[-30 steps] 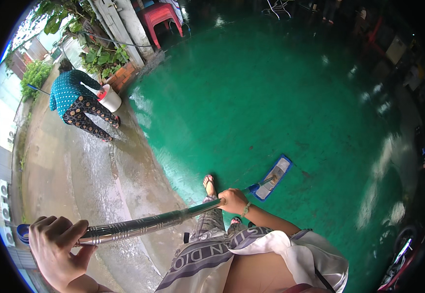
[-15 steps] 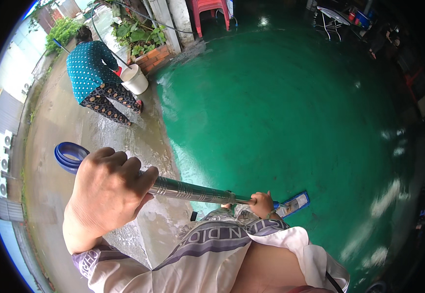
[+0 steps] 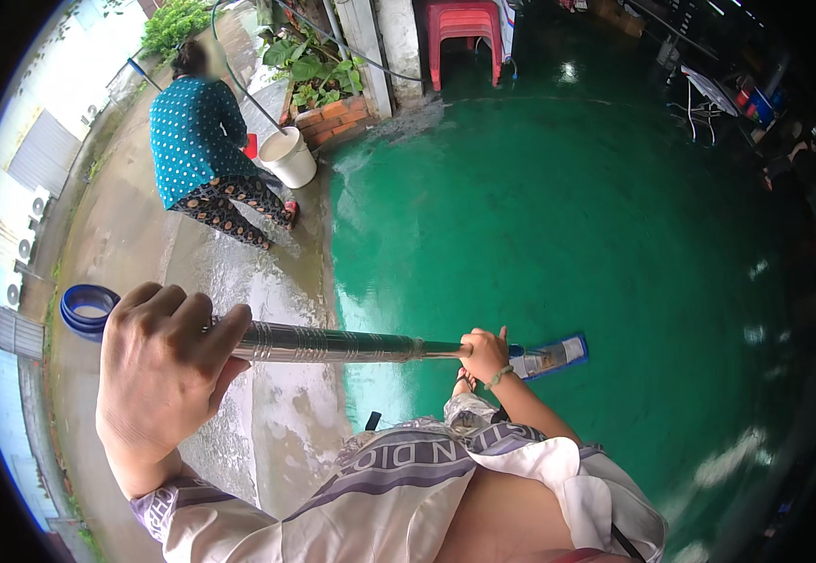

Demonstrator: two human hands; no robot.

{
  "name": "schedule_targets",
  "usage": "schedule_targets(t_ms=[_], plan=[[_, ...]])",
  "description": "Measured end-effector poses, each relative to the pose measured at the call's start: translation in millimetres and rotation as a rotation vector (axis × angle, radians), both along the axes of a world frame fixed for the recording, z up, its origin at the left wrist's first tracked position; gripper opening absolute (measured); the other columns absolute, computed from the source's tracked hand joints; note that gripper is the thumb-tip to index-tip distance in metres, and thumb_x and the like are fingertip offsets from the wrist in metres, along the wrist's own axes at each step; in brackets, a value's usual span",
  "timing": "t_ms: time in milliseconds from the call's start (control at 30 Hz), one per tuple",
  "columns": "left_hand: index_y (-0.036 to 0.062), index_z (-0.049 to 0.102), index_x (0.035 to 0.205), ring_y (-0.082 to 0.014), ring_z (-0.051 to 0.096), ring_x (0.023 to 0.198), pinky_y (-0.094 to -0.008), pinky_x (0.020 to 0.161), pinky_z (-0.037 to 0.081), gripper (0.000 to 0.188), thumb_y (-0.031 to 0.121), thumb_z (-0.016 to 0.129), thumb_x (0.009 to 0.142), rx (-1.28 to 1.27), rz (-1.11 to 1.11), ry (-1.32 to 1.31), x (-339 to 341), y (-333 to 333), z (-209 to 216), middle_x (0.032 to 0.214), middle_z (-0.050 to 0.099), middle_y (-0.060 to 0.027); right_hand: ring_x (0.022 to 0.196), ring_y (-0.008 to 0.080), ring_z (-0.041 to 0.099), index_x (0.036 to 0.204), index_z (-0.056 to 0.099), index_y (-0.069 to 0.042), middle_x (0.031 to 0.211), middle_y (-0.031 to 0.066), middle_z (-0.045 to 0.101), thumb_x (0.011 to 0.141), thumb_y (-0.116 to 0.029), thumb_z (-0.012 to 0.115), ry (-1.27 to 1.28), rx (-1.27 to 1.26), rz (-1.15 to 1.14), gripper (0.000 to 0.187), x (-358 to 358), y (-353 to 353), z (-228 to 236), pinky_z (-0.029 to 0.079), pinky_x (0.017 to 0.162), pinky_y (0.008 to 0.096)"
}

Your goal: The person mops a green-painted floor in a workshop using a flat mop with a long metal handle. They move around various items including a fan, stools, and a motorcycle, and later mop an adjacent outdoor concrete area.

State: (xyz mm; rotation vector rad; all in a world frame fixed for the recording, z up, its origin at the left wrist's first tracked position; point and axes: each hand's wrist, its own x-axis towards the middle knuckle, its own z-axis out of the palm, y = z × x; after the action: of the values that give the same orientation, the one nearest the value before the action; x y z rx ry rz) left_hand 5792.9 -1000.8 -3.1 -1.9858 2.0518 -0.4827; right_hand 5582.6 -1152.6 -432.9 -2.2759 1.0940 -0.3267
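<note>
The left hand [image 3: 159, 375] is wrapped in a full fist around the upper end of a metal mop pole [image 3: 333, 344], just inside its blue ring-shaped end cap [image 3: 89, 308]; the fingers curl over the top of the shaft and the thumb is hidden beneath. The right hand [image 3: 485, 355] closes around the same pole lower down, where the shaft narrows, with a green bracelet at the wrist. The pole's long axis runs almost level across the view, from the cap at the person's left down and away to the flat blue mop head [image 3: 550, 357], which lies on the wet green floor [image 3: 567, 216] just past the right hand and in front of the person's sandalled foot [image 3: 464, 383]. So the right hand is by far the nearer to the mop head, while the left holds the far end high. The mop head rests on the green floor, right of the edge where it meets the wet grey concrete [image 3: 239, 291]. Well beyond, on the concrete, another person in a dotted teal top [image 3: 192, 141] bends beside a white bucket [image 3: 289, 157], near a brick planter [image 3: 333, 117] and a red plastic stool [image 3: 464, 38].
</note>
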Motion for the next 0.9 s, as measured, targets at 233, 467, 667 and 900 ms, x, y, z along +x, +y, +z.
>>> schedule_targets(t_ms=[233,467,667,900], plan=[[0.0097,0.064,0.095,-0.0202,0.052,0.066,-0.0363,0.067,0.044,0.041,0.025,0.075,0.059,0.025,0.197,-0.076,22,-83,4,0.067,0.048,-0.0034,0.092,0.0307,0.059,0.068,0.065,-0.013,0.083,0.0088,0.062,0.078,-0.024,0.06,0.063,-0.006,0.164,0.015,85,-139,13,0.019,0.101,0.0706],[0.0078,0.064,0.098,-0.0202,0.051,0.064,-0.0357,0.061,0.044,0.044,0.022,0.075,0.058,-0.048,0.202,-0.208,65,-176,6,0.071,0.05,-0.0052,0.09,0.0315,0.058,0.069,0.064,-0.013,0.079,0.0068,0.061,0.077,-0.026,0.06,-0.095,-0.142,0.174,0.016,197,-263,14,0.021,0.101,0.0668],[0.0044,0.063,0.103,-0.0253,0.054,0.068,-0.0393,0.064,0.044,0.041,0.026,0.068,0.069,-0.025,0.173,-0.209,127,-297,6,0.079,0.052,-0.009,0.103,0.0312,0.057,0.076,0.065,-0.013,0.101,0.0092,0.062,0.078,-0.027,0.063,-0.056,-0.007,-0.015,0.014,257,-385,14,0.033,0.096,0.061],[0.0049,0.061,0.105,-0.0207,0.052,0.066,-0.036,0.062,0.043,0.042,0.019,0.072,0.067,0.012,0.22,-0.174,195,-410,-15,0.073,0.049,-0.006,0.111,0.0392,0.053,0.08,0.066,-0.009,0.122,0.0218,0.055,0.078,-0.036,0.067,-0.097,-0.001,-0.002,0.028,322,-506,-8,0.044,0.094,0.0504]])
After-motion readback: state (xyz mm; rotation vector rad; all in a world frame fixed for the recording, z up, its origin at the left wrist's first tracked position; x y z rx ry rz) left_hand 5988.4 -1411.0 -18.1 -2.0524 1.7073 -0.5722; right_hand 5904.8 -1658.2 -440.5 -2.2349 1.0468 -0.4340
